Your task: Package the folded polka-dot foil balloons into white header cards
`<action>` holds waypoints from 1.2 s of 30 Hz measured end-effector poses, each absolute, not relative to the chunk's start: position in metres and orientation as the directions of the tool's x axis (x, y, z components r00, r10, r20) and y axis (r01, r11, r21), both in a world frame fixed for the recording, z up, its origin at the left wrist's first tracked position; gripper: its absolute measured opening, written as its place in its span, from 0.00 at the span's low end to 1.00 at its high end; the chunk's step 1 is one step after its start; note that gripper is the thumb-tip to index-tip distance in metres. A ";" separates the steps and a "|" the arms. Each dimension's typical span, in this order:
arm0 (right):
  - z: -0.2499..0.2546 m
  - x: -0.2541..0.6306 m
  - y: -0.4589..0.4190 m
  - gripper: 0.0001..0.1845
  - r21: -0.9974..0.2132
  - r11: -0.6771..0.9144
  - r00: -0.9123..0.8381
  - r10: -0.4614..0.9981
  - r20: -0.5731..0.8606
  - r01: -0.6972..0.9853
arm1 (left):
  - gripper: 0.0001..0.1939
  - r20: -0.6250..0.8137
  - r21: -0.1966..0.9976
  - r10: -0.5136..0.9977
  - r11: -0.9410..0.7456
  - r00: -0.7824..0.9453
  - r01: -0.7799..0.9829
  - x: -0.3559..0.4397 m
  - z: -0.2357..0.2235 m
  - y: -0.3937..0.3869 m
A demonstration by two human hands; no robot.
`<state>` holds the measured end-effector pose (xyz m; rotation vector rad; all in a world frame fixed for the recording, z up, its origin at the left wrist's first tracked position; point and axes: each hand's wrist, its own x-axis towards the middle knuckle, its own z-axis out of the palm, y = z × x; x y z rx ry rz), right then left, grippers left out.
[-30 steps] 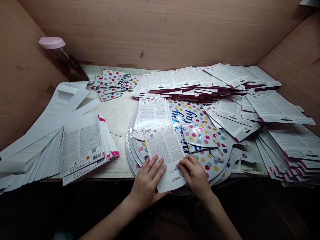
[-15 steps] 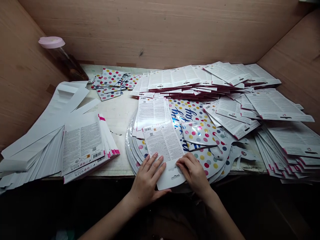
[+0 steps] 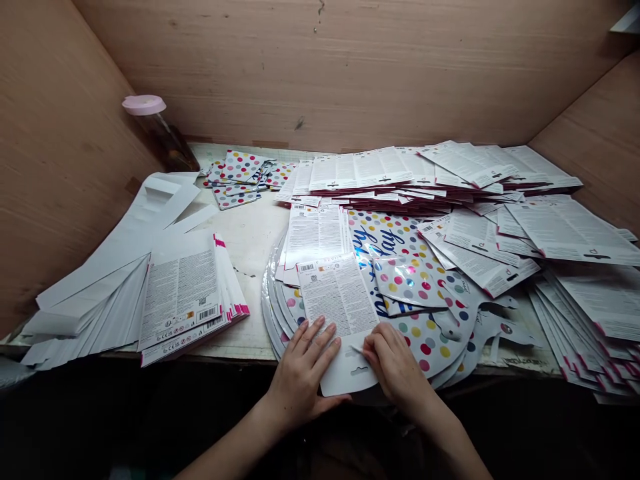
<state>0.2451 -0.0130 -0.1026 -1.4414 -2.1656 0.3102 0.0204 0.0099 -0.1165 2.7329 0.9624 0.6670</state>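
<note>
A white printed header card with a hang slot lies on a stack of round polka-dot foil balloons at the table's front edge. My left hand lies flat on the card's lower left, fingers spread, pressing it down. My right hand is curled at the card's right edge, fingertips pinching a small white tab or flap there. A folded dotted balloon lies just beyond my right hand.
A stack of finished white packs and flat white sleeves lie at left. Many printed cards are heaped across the back and right. Small folded dotted balloons and a pink-lidded jar sit at the back left. Wooden walls enclose the table.
The view has shifted, so everything sits a little lower and to the right. My right hand's fingertips have closed into a pinch at the card's right edge; the left hand stays flat.
</note>
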 end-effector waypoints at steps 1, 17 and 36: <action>-0.096 0.248 -0.023 0.09 -0.485 0.427 -0.344 0.904 0.256 0.763 | 0.40 0.358 0.296 0.626 -0.780 0.693 0.552 0.020 -0.117 0.010; -0.103 0.238 -0.041 0.17 -0.220 0.638 -0.496 0.734 0.464 0.738 | 0.16 0.585 0.218 0.446 -0.891 0.677 0.398 0.001 -0.106 0.010; -0.106 0.226 -0.018 0.17 -0.528 -0.065 0.240 0.933 0.268 0.846 | 0.17 -0.268 0.524 0.963 0.118 0.033 0.843 0.019 -0.071 0.025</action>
